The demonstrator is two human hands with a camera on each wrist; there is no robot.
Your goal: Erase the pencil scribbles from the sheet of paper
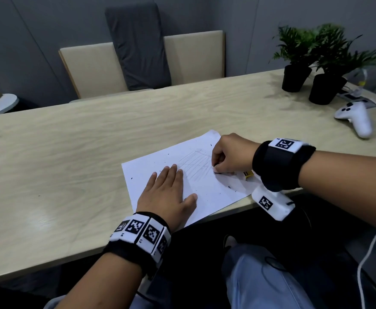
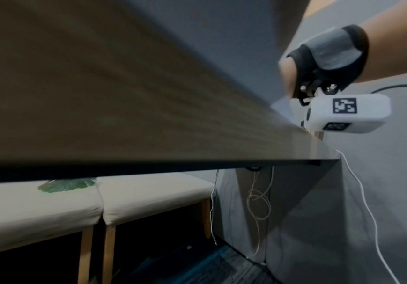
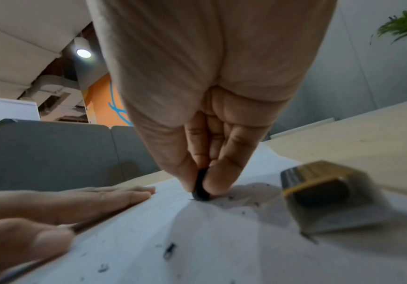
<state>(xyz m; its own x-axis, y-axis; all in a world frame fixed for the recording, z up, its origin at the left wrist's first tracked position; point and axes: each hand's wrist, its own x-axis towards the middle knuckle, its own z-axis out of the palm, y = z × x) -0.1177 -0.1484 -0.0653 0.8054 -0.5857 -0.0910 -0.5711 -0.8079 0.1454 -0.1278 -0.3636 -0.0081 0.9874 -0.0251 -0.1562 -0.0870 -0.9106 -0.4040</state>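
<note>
Right now my left hand (image 1: 168,192) lies flat, fingers straight, on the sheet of paper (image 1: 207,192) at the desk's (image 1: 71,163) near edge, lower centre of frame, while my right hand (image 1: 231,156) pinches a dark eraser (image 3: 201,187) against the faint scribbles (image 1: 196,163).

Far end of the table, as I see it

At the table's (image 1: 93,152) far right corner stand two potted plants (image 1: 312,63) in black pots, a white game controller (image 1: 354,118) near the right edge beside them; beyond the far edge, beige chairs (image 1: 138,65) with a grey cushion (image 1: 138,45).
</note>
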